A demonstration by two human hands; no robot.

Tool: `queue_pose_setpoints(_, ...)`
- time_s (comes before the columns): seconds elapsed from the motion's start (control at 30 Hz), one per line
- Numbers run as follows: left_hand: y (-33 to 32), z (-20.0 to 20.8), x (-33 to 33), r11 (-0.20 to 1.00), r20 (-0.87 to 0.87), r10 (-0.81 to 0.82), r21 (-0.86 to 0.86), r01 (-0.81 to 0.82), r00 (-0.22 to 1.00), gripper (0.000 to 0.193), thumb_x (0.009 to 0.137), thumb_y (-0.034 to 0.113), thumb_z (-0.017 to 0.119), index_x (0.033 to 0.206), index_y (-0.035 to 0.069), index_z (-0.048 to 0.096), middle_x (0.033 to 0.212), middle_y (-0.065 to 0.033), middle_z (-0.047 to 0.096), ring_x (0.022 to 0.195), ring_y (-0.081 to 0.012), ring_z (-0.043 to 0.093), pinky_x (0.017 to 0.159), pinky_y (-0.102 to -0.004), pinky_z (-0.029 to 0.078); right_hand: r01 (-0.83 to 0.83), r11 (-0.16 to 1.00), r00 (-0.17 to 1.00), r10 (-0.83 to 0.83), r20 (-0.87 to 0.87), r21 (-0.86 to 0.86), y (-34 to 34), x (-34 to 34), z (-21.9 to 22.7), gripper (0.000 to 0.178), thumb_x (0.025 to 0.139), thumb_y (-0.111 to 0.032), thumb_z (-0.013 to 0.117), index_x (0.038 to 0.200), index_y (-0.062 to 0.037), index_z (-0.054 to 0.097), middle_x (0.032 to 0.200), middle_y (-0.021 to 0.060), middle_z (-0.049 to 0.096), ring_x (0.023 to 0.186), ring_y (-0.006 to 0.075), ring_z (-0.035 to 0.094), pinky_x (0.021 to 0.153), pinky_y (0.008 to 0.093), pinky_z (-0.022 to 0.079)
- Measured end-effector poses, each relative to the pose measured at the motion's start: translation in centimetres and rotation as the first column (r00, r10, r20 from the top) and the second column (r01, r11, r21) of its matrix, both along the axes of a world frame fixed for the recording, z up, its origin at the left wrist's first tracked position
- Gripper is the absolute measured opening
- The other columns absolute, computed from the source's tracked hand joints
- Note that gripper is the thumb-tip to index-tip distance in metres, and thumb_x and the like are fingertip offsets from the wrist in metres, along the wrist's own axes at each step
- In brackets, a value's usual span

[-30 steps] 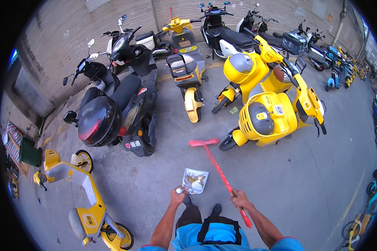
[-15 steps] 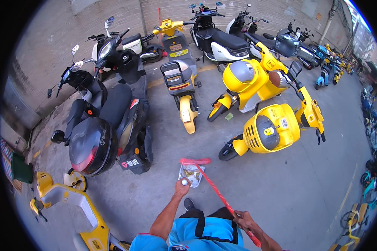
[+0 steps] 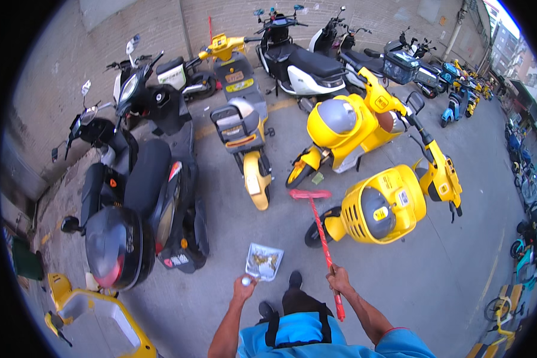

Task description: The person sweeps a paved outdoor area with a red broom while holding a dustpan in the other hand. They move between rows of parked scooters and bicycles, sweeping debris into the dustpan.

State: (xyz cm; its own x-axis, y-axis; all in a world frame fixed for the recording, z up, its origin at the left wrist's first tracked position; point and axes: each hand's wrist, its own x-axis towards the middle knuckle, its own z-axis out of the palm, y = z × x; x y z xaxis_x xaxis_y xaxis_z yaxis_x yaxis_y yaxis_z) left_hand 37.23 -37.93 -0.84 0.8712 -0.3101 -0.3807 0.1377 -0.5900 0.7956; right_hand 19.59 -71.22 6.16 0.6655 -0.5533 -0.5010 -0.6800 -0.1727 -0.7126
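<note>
My left hand (image 3: 243,289) is closed round the white-ended upright handle of a long-handled dustpan. The pale dustpan pan (image 3: 278,256) lies on the ground ahead of my feet, with brownish debris (image 3: 262,261) inside. My right hand (image 3: 339,279) grips the red-wrapped stick of a broom (image 3: 321,230), whose lower end slants forward. Its pink-red broom head (image 3: 309,194) is on or just above the ground, apart from the dustpan and close to a yellow scooter's front wheel. A small greenish scrap (image 3: 317,178) lies on the ground beyond the broom head.
Two yellow scooters (image 3: 383,206) stand ahead right, and a grey-yellow one (image 3: 243,128) straight ahead. Dark scooters with a black top box (image 3: 119,244) stand at left, another yellow scooter (image 3: 101,304) nearer. A wall (image 3: 221,21) runs behind them; more scooters line the far right.
The broom head has moved from the dustpan's far edge forward and right, and its stick stands steeper in view. My right hand has risen forward. Nearby scooters have shifted left and down in view.
</note>
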Motion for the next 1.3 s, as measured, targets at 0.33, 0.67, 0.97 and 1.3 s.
queue_pose_setpoints(0.33, -0.3, -2.2, 0.5, 0.999, -0.058, 0.038, -0.035, -0.04, 0.998, 0.014, 0.081, 0.013, 0.074, 0.081, 0.004, 0.064, 0.069, -0.0008, 0.061, 0.064, -0.011, 0.056, 0.06, -0.0282, 0.046, 0.232, 0.877, 0.972, -0.187, 0.146, -0.421, -9.5, 14.9, -12.1, 0.015, 0.073, -0.013, 0.065, 0.08, -0.0022, 0.059, 0.062, 0.0185, 0.063, 0.062, 0.0342, 0.068, 0.061, 0.0423, 0.054)
queue_pose_setpoints(0.67, -1.1, 0.9, 1.0, 0.997, -0.106, 0.036, 0.068, -0.029, 0.994, 0.016, 0.084, 0.018, 0.074, 0.083, 0.006, 0.064, 0.077, 0.0001, 0.062, 0.076, -0.0102, 0.057, 0.072, -0.0282, 0.047, -0.005, 0.968, 0.987, -0.035, -0.154, -0.25, -14.2, 18.3, -9.4, 0.022, 0.073, -0.014, 0.064, 0.089, 0.0021, 0.063, 0.078, 0.023, 0.068, 0.079, 0.0388, 0.069, 0.073, 0.0447, 0.055)
queue_pose_setpoints(0.97, -1.3, 1.7, 1.1, 0.988, -0.131, 0.01, 0.151, 0.01, 0.991, 0.019, 0.081, 0.034, 0.072, 0.09, 0.018, 0.067, 0.084, -0.0088, 0.068, 0.084, -0.0266, 0.066, 0.075, -0.0386, 0.05, -0.364, 0.903, 0.9, 0.278, -0.334, -0.229, -8.9, 9.4, -4.0, 0.042, 0.077, -0.013, 0.064, 0.115, 0.0036, 0.053, 0.094, 0.0292, 0.066, 0.094, 0.0468, 0.064, 0.082, 0.0501, 0.052)
queue_pose_setpoints(1.3, -1.6, 2.9, 1.3, 0.986, -0.126, 0.009, 0.167, 0.012, 0.992, 0.02, 0.079, 0.034, 0.071, 0.091, 0.018, 0.067, 0.094, -0.0111, 0.07, 0.095, -0.0344, 0.066, 0.08, -0.0419, 0.051, -0.588, 0.809, 0.741, 0.534, -0.406, -0.01, 1.2, -2.5, 8.0, 0.027, 0.081, -0.003, 0.057, 0.107, 0.0014, 0.051, 0.074, 0.0222, 0.063, 0.062, 0.0336, 0.065, 0.06, 0.044, 0.052)
